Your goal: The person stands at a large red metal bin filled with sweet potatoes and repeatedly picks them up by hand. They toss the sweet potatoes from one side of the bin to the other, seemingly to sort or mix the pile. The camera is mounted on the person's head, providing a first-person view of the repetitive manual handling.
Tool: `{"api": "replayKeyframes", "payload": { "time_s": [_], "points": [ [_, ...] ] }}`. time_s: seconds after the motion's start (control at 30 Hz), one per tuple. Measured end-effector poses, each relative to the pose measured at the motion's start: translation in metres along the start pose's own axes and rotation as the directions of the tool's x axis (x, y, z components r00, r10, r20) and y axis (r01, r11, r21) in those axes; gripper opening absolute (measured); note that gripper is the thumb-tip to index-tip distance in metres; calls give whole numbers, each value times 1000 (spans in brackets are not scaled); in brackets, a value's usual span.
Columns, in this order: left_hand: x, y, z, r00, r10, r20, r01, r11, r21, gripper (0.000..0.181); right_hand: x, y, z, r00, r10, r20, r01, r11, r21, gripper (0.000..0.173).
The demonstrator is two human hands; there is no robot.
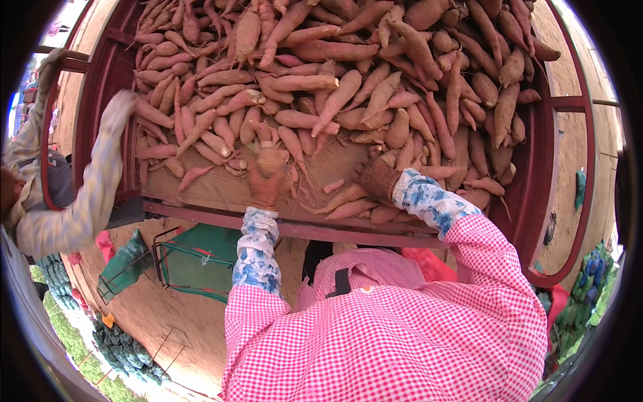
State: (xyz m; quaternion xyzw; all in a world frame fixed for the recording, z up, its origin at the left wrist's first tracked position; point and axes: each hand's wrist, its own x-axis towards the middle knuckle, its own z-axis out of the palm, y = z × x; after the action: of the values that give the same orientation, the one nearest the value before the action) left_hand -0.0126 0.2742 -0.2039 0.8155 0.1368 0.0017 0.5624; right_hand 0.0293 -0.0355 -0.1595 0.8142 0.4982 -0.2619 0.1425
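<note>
A large heap of reddish sweet potatoes [301,83] fills most of a dark red metal truck bed [311,232] in front of me. My left hand [267,173], in a brownish glove, is at the near edge of the heap and blurred. Whether it grips a sweet potato is unclear. To its right, my right hand [380,178], in a dark brown dirt-covered glove, rests against sweet potatoes, its fingers partly hidden. Between my hands lie a small sweet potato piece [333,186] and a thin, long-tailed sweet potato [337,199] on the dusty bed floor [326,160].
At the left, a co-worker's blurred hand [118,106] reaches over the bed's side wall. Below the bed edge stands a green mesh-covered wire frame [198,264], beside a green bag [128,266]. Full dark mesh sacks [125,349] lie farther off. Red side rails [585,176] flank the bed.
</note>
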Motion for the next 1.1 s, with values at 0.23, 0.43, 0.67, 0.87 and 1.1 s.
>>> {"api": "replayKeyframes", "payload": {
  "time_s": [0.23, 0.43, 0.67, 0.87, 1.1],
  "points": [
    [-5, -56, -43, 958, -279, 71, 121, 167, -979, 65, 15, 3, 3, 999, 8, 34, -10, 998, 67, 64],
    [-27, -28, -36, 976, -58, 209, 188, -252, -949, 72, -7, 41, -59, 916, 382, -122, -190, 682, 706, 68],
    [-43, -39, -31, 955, -282, 95, 116, 59, -991, 70, -12, 31, -87, 680, 716, -158, 488, -281, 827, 60],
    [-122, -25, -75, 871, -491, -30, 95, 227, -969, 62, 48, -69, -101, 803, 589, -93, 473, -534, 700, 56],
    [-261, -27, -225, 661, -534, -527, 0, 702, -712, 41, 125, -247, -197, 890, 135, -435, 453, -365, 813, 57]
  ]
}}
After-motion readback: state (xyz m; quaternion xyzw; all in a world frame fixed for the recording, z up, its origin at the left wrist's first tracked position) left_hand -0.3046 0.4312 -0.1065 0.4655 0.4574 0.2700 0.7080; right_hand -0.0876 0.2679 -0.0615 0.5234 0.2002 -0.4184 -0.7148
